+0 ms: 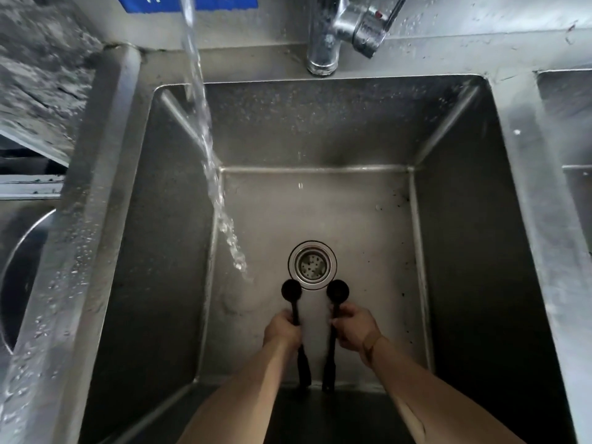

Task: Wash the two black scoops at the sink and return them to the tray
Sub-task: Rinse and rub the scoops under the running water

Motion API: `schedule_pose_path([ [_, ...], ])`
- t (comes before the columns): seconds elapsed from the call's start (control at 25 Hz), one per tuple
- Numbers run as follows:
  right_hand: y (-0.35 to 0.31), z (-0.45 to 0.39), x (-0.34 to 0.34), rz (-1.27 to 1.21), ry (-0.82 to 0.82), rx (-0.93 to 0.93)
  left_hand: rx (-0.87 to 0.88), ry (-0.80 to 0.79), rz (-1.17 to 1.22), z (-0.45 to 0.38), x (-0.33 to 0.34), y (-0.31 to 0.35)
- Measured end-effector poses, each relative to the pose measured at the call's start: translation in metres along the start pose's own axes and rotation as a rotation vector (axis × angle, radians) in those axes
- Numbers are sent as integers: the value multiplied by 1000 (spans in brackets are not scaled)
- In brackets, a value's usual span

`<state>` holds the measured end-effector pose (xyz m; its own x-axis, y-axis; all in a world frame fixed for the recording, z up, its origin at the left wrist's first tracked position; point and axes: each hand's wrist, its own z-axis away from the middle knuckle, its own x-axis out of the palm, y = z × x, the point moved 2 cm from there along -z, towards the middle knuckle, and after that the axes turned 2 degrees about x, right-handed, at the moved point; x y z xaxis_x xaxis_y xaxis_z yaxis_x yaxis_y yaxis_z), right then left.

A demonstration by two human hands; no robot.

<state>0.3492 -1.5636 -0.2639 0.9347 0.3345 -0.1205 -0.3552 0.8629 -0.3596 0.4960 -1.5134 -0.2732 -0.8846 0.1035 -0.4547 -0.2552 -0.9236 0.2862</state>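
Two black long-handled scoops are held side by side over the steel sink (pixel 464 219), bowls pointing away from me, near the drain (pixel 312 265). My left hand (pixel 282 328) grips the handle of the left scoop (pixel 291 291). My right hand (pixel 354 326) grips the handle of the right scoop (pixel 337 292). Both handle ends stick out below my hands toward the near sink wall. A stream of water (pixel 205 136) falls slantwise from the top left and ends left of the left scoop, not touching either scoop. No tray is in view.
The chrome tap (pixel 323 43) stands behind the basin, its lever to the right. A second basin (pixel 573 129) lies to the right, and a round metal bowl's rim (pixel 19 261) shows at the left. The left sink ledge (pixel 80 219) is wet with droplets.
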Motion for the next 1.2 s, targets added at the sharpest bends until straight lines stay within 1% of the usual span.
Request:
schedule_pose_path([
  [0.12,-9,8,4,-62,-36,-34,70,-65,164,5,-4,6],
  [0.24,-18,18,10,-72,-56,-48,53,-85,332,21,-22,15],
  [0.44,-42,53,33,-80,-120,-112,64,-84,442,59,-65,16],
  [0.56,-57,71,56,-108,-168,-117,85,-33,518,74,-86,8],
  [0.76,-71,93,93,-98,-218,-145,85,-12,531,84,-115,-4],
  [0.84,-74,96,102,-79,-203,-157,65,-10,557,84,-121,-5],
  [0.96,-83,102,108,-102,-160,-154,66,9,600,85,-132,0],
  [1.2,-103,118,108,-161,-161,-173,131,-18,649,87,-150,17],
])
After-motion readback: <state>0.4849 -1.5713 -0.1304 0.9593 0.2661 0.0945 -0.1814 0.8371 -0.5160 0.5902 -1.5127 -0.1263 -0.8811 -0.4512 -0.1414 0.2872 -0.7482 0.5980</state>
